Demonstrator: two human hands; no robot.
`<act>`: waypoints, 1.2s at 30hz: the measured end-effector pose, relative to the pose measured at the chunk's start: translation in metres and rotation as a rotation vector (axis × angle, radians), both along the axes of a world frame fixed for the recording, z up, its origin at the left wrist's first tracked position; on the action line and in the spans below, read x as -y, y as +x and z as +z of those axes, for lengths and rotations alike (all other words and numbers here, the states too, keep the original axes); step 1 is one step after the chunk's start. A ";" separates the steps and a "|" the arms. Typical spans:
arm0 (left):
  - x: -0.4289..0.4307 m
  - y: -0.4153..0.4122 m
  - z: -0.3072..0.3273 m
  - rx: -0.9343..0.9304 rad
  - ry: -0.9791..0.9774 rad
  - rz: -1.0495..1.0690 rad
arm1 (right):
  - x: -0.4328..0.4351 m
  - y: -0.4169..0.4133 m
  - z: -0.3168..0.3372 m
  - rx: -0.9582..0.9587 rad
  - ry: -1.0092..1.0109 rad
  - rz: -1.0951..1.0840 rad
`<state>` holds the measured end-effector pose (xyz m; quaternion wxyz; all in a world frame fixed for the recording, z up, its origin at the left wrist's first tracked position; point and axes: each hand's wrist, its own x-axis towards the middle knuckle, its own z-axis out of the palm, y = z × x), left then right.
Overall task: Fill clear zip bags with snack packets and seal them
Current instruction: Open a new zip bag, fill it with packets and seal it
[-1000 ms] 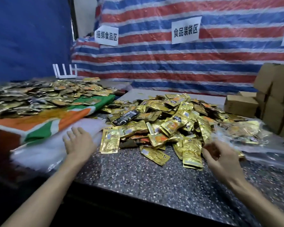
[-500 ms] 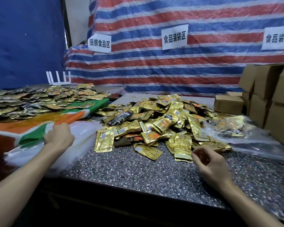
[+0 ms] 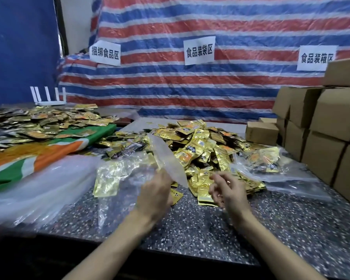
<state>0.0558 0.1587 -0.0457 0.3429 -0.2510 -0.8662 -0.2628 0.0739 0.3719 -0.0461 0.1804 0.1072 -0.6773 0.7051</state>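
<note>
A big heap of gold snack packets [image 3: 200, 146] lies on the speckled table [image 3: 271, 225]. My left hand [image 3: 156, 195] pinches an empty clear zip bag [image 3: 166, 158] and holds it up in front of the heap; the bag is blurred. My right hand [image 3: 228, 190] hovers just to the right of it with its fingers loosely curled, holding nothing. A filled clear bag [image 3: 265, 160] with packets inside lies on the table to the right. A stack of clear bags [image 3: 49, 184] lies at the left.
A second spread of packets [image 3: 38, 124] covers an orange, white and green cloth [image 3: 28, 158] at the left. Cardboard boxes [image 3: 327, 126] are stacked at the right. A striped tarp with paper signs hangs behind. A white router [image 3: 49, 98] stands at the back left.
My left hand took a clear bag from the stack at the left and lifted it toward the middle. My right hand stayed near the heap's front edge.
</note>
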 end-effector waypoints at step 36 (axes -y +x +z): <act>-0.054 -0.003 -0.023 0.990 1.071 -0.371 | 0.008 -0.004 -0.028 -0.019 0.197 -0.170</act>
